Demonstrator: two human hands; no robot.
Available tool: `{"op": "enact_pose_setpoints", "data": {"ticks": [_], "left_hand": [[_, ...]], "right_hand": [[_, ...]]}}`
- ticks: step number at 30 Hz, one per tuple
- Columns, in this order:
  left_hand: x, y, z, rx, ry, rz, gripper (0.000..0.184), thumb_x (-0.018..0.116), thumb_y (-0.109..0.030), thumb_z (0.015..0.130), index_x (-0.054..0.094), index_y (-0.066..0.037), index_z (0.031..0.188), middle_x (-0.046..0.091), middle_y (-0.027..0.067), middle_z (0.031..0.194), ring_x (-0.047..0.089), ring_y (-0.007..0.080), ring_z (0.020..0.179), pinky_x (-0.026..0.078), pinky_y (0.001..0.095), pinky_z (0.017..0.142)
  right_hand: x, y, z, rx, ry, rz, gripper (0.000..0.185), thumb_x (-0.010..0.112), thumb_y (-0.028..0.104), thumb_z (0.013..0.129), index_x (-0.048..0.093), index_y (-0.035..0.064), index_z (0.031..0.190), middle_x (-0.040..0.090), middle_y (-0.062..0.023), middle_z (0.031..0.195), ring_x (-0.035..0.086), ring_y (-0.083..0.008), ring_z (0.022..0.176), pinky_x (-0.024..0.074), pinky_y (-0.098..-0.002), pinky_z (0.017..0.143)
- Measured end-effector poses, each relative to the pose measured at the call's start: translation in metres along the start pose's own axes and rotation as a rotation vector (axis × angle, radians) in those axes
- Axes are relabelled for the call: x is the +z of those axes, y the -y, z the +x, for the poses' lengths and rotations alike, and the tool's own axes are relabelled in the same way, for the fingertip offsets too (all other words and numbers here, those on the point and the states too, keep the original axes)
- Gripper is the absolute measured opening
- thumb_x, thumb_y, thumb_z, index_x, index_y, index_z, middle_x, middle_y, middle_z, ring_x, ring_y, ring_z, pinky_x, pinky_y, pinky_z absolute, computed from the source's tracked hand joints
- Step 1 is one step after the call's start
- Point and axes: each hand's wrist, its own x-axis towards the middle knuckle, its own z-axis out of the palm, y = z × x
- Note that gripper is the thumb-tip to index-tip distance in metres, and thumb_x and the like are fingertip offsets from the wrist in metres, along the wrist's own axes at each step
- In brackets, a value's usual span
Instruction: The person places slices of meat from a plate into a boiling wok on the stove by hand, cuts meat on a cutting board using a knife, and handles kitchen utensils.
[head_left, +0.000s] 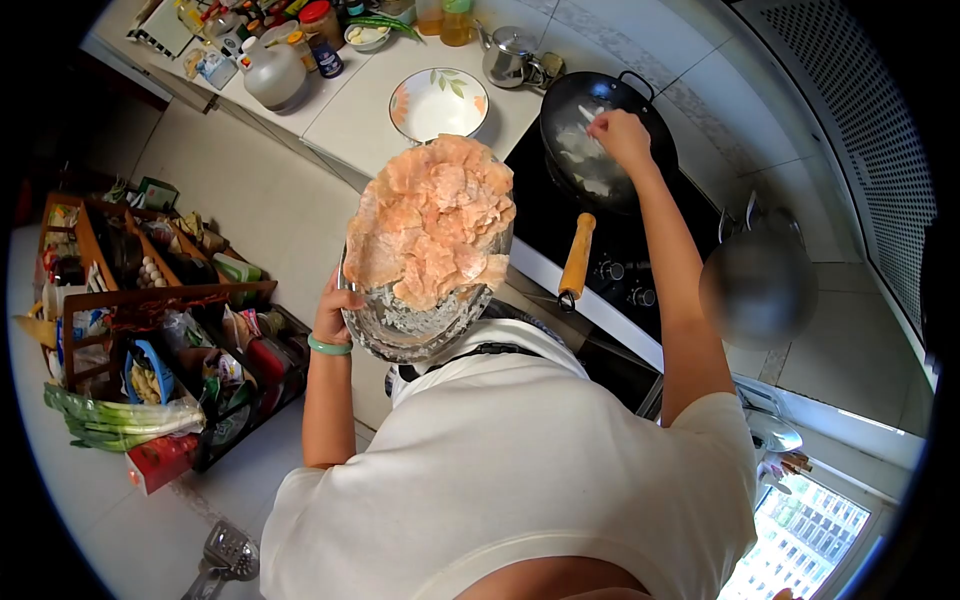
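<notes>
My left hand point(332, 315), with a pale green bangle at the wrist, grips the side of a clear dish point(400, 335). Thin, pale pink slices of raw meat or fish point(440, 215) are heaped over most of it. My right hand point(622, 138) is over a dark wok point(648, 125), its fingers pinched together. Whatever they hold is too small to make out. In the wok lie several whitish pieces point(594, 186) in cloudy, steaming liquid. The wok's wooden handle point(578, 250) points towards me.
The wok stands on a black hob point(620, 235). A white patterned bowl point(438, 104), a steel kettle point(512, 55), a large white jug point(272, 75) and jars fill the counter. A blurred dark pan point(758, 290) hangs at right. A grocery rack point(170, 290) stands on the floor at left.
</notes>
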Motion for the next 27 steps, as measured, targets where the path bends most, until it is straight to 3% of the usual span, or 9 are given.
{"op": "enact_pose_setpoints", "data": {"ticks": [5,8,10,12,14,20,24,27], "left_hand": [[0.000,0.001,-0.001,0.016,-0.025,0.015,0.086,0.048,0.002,0.052,0.035,0.006,0.137,0.051,0.0192,0.129,0.054,0.0319,0.117,0.045,0.0403,0.101],[0.001,0.001,-0.001,0.023,-0.023,0.012,0.086,0.049,0.002,0.052,0.035,0.006,0.137,0.052,0.0194,0.128,0.055,0.0314,0.116,0.045,0.0403,0.101],[-0.001,0.000,0.000,0.015,-0.017,0.012,0.086,0.048,0.002,0.052,0.035,0.006,0.137,0.052,0.0193,0.127,0.055,0.0312,0.116,0.045,0.0402,0.101],[-0.001,-0.002,-0.001,-0.001,-0.042,0.025,0.086,0.048,0.002,0.052,0.035,0.006,0.137,0.053,0.0194,0.127,0.055,0.0310,0.116,0.045,0.0399,0.101],[0.001,-0.006,-0.001,-0.012,-0.031,0.036,0.087,0.048,0.002,0.051,0.036,0.006,0.137,0.053,0.0194,0.127,0.055,0.0310,0.116,0.045,0.0400,0.101],[0.005,-0.010,0.001,-0.020,-0.005,0.036,0.088,0.047,0.002,0.050,0.035,0.005,0.138,0.052,0.0187,0.128,0.054,0.0312,0.118,0.043,0.0400,0.103],[0.005,-0.010,0.000,-0.024,-0.007,0.036,0.090,0.047,0.002,0.050,0.034,0.005,0.139,0.052,0.0182,0.130,0.052,0.0307,0.120,0.041,0.0393,0.104],[0.003,-0.009,-0.001,-0.026,-0.016,0.045,0.090,0.048,0.003,0.050,0.035,0.005,0.139,0.051,0.0182,0.130,0.052,0.0304,0.120,0.041,0.0392,0.105]], "right_hand": [[0.037,-0.036,-0.002,0.085,0.032,-0.304,0.017,0.070,0.028,0.077,0.074,0.0141,0.086,0.069,-0.0146,0.085,0.068,-0.0315,0.083,0.0530,-0.0414,0.070],[0.031,-0.010,-0.009,0.180,0.105,-0.395,0.020,0.070,0.032,0.078,0.075,0.0159,0.088,0.070,-0.0121,0.084,0.067,-0.0300,0.081,0.0528,-0.0397,0.069],[0.000,0.051,-0.037,-0.027,0.009,-0.219,0.021,0.070,0.032,0.078,0.075,0.0146,0.090,0.070,-0.0104,0.087,0.067,-0.0290,0.080,0.0520,-0.0382,0.069],[-0.005,0.093,-0.050,-0.371,-0.023,0.030,0.020,0.069,0.030,0.079,0.074,0.0136,0.088,0.070,-0.0085,0.084,0.066,-0.0269,0.080,0.0508,-0.0357,0.069],[0.001,0.128,-0.061,-0.519,-0.057,0.140,0.020,0.068,0.029,0.079,0.074,0.0122,0.088,0.068,-0.0072,0.078,0.063,-0.0260,0.080,0.0494,-0.0355,0.068],[0.024,0.163,-0.060,-0.374,0.131,0.048,0.020,0.067,0.028,0.079,0.073,0.0107,0.088,0.069,-0.0086,0.078,0.063,-0.0274,0.084,0.0487,-0.0400,0.073],[0.036,0.170,-0.067,-0.405,0.032,0.062,0.019,0.069,0.025,0.078,0.072,0.0091,0.089,0.069,-0.0097,0.081,0.064,-0.0269,0.081,0.0500,-0.0385,0.072],[0.030,0.176,-0.066,-0.328,0.098,0.258,0.017,0.069,0.019,0.077,0.072,0.0076,0.089,0.068,-0.0112,0.078,0.066,-0.0281,0.074,0.0511,-0.0390,0.069]]}}
